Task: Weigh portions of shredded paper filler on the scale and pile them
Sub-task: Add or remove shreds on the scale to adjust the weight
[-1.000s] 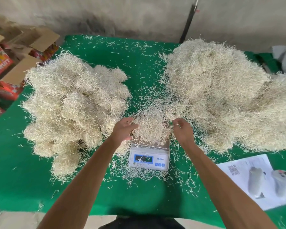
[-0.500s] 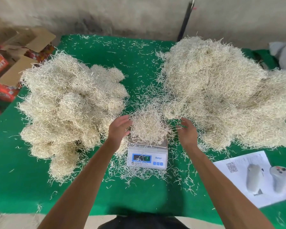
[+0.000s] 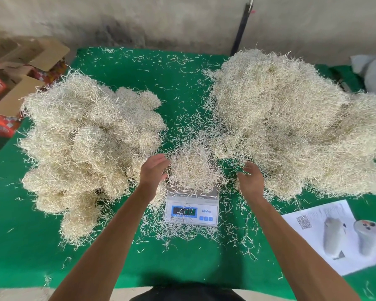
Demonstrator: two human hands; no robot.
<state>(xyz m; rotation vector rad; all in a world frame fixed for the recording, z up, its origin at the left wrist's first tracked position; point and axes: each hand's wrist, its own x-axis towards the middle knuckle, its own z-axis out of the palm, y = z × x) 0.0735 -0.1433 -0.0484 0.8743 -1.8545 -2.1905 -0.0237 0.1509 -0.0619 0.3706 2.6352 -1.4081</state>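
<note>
Two open hands are flanking the small white digital scale (image 3: 191, 210): left hand (image 3: 153, 170) touching its pale shredded-paper portion (image 3: 192, 168), right hand (image 3: 251, 181) having released, now apart, holding nothing.

Both bare forearms extend forward, converging slightly. Left hand (image 3: 153, 170): fingers straight and together, pointing forward-right, holding nothing. Right hand (image 3: 251, 181): fingers loosely spread, relaxed, pointing forward, thumb at their left.

Bare forearms, no sleeves; dark garment (image 3: 189, 295) at the waist
</note>
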